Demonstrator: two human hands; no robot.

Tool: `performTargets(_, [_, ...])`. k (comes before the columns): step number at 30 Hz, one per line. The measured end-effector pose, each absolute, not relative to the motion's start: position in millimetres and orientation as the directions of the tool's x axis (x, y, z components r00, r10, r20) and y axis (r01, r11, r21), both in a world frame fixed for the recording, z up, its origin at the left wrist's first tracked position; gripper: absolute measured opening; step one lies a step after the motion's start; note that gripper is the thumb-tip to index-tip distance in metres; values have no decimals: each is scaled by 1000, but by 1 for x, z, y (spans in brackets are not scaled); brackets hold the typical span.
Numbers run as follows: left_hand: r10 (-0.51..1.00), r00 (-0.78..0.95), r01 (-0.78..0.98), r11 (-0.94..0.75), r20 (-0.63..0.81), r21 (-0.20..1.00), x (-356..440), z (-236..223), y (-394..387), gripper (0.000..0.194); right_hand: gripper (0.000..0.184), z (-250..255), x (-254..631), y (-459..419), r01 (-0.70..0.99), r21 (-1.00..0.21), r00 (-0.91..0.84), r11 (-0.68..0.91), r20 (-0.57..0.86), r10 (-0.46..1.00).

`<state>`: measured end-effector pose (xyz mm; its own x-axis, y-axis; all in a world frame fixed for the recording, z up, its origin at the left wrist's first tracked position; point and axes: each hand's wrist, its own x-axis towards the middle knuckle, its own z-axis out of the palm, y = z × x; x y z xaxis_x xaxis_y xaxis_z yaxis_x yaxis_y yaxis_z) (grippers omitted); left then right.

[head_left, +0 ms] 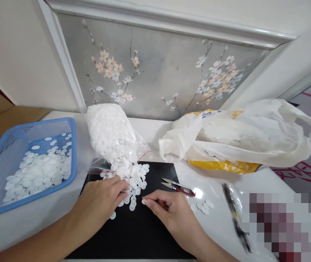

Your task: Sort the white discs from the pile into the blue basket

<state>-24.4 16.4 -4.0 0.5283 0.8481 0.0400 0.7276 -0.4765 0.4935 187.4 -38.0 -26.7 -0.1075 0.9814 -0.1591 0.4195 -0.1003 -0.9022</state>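
Small white round discs (133, 176) lie in a loose heap on a black mat (144, 233), spilling from the mouth of a clear plastic bag (107, 127) full of them. My left hand (103, 198) rests at the near side of this heap, its thumb and fingertips drawn together among the discs. What those fingertips hold, if anything, I cannot make out. To the right of the heap, my right hand (170, 211) pinches a single white disc (144, 201) between thumb and forefinger, just above the mat.
At left stands a blue plastic basket (74, 156) with many discs inside. Thread snips (178, 187) lie across the mat's right edge, near several loose discs (205, 206). Farther right are a packaged black pen-like item (236, 218) and a large white-and-yellow plastic bag (240, 134).
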Motion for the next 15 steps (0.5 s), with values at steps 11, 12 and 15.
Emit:
performTargets(11, [730, 534, 398, 229, -427, 888, -8, 16, 7, 25, 49, -14, 187, -36, -304, -794, -242, -526, -470, 849])
performTargets(12, [705, 548, 371, 278, -451, 886, -8, 16, 7, 25, 48, -14, 186, -37, -309, -794, -246, -524, -466, 850])
performTargets(15, [634, 602, 276, 405, -486, 871, -8, 14, 8, 25, 45, -14, 186, -38, -285, -820, -250, -496, -436, 864])
